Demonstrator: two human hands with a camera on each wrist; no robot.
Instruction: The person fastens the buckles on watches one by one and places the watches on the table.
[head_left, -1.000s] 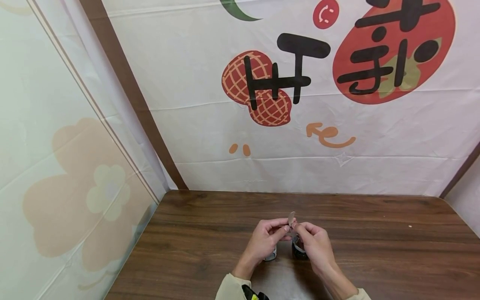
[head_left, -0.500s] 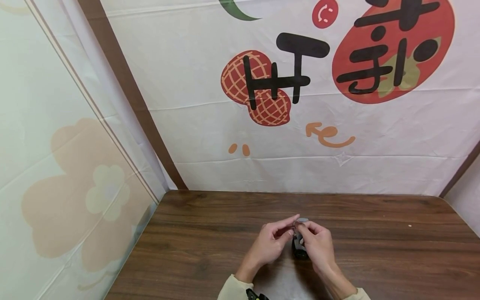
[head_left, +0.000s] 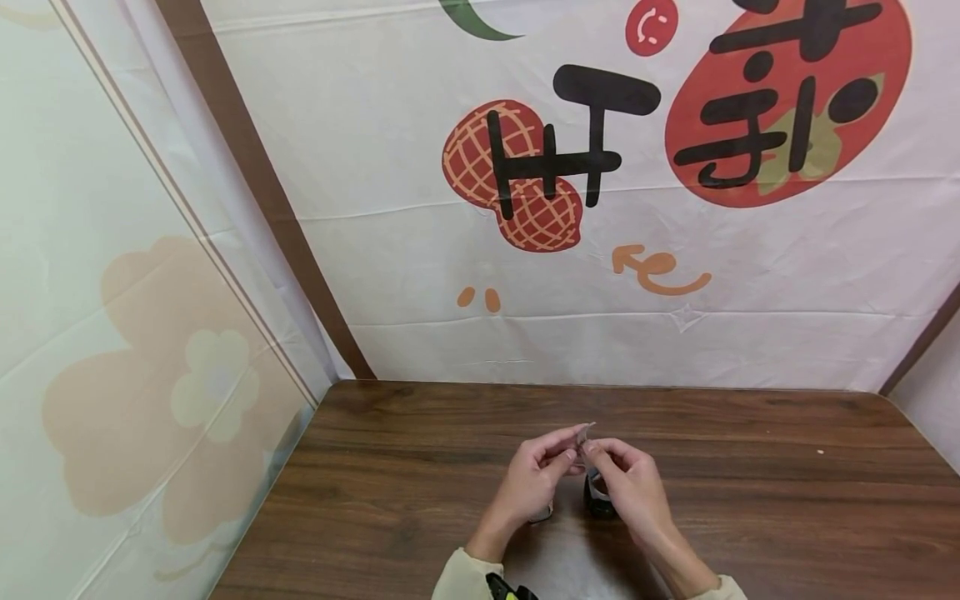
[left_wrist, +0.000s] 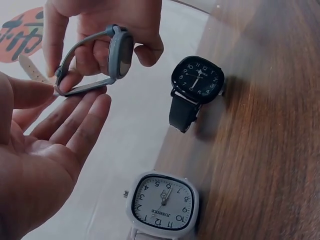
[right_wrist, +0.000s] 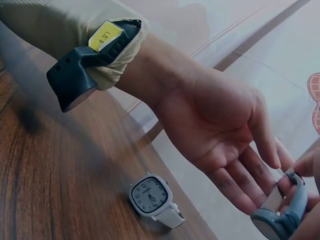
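Note:
My left hand (head_left: pixel 528 482) and right hand (head_left: pixel 633 487) meet above the table's front part. Between them is a wristwatch with a grey-blue case (left_wrist: pixel 120 55) and strap (left_wrist: pixel 80 46), bent into a loop. In the left wrist view my left thumb and fingers pinch the strap near its buckle, and my right fingers grip it just above. A pale strap end with holes (left_wrist: pixel 31 69) sticks out past the fingers. Below, a black watch (left_wrist: pixel 197 80) and a white watch (left_wrist: pixel 164 202) rest on the table. My left hand partly hides the white one in the head view.
The brown wooden table (head_left: pixel 420 433) reaches back to a white printed cloth (head_left: pixel 420 250). Another cloth with a flower print (head_left: pixel 187 375) hangs along the left. A tiny white speck (head_left: pixel 821 452) lies at the table's right.
The strap end above my fingers tilted right, then came back upright and now shows edge-on. My left fingers stretched out and bent again. The white watch, covered half a second ago, shows again.

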